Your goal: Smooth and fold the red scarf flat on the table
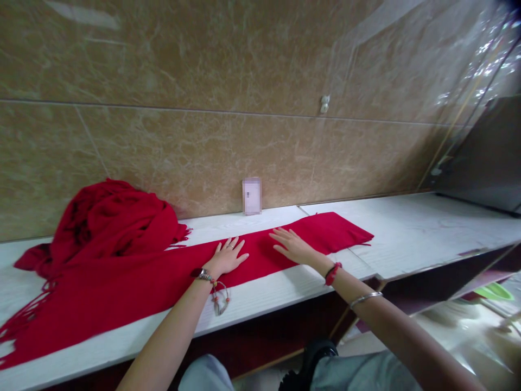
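Red scarf (258, 252) stretches from in front of the red heap (116, 225) to its right; your left hand (226, 259), nearer the heap, and right hand (296, 248), farther, spread palm-down, ungripping, apparently keeping it flat.

Light is fairly even on the white counter (407, 228). Pale reflections streak the glossy tiled wall (195, 152); glare breaks up the clear sheeting (488, 60) at upper right. The under-counter shelf (411, 285) lies in deep shadow. Wide-angle stretching distorts the edges; the lower-right floor (459, 331) is blurred.
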`<state>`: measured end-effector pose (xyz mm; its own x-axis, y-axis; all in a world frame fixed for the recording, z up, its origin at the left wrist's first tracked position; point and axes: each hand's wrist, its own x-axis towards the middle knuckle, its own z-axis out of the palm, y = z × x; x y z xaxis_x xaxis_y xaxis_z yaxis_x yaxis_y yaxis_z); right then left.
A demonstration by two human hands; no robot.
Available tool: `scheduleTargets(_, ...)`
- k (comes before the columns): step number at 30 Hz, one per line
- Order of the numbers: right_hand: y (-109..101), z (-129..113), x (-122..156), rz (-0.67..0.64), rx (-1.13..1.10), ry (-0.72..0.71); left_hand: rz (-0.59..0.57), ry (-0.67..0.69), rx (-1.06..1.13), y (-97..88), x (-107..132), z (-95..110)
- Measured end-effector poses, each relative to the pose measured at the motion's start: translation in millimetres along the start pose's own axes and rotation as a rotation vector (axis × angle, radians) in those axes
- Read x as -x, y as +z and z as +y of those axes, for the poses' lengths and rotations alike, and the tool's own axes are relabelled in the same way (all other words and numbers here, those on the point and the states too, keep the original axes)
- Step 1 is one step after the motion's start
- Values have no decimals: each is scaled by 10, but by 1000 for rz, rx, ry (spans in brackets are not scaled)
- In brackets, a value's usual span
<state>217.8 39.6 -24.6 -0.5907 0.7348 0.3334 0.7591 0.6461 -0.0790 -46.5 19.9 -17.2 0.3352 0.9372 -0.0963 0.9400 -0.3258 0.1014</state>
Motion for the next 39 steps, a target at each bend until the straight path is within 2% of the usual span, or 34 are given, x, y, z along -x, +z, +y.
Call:
scheduleTargets(2,76,-254,-151,-78,-49,-80,3,-1,-5,2,3,0)
scheduleTargets(4,123,-357,-212,-132,-74,-103,6,-1,-8,-1,9,2)
scheduleTargets(8,126,-231,-150,-148,-93,-71,8,-1,-8,-28,36,21)
scheduleTargets(13,119,-31,-64,-79,-142,9,-8,-15,-10,-75,57,47)
scheduleTargets(23,179,-28,-91,-36,-182,17,-17,-37,-21,-115,77,80)
scheduleTargets(29,129,18,-141,-104,-139,1,-20,-28,1,-114,73,70)
scheduleTargets(35,31,-152,-326,-54,-123,-83,-18,-31,1,-121,81,81)
scheduleTargets(39,114,-317,-364,-121,-141,-171,-33,-41,1,-141,90,96)
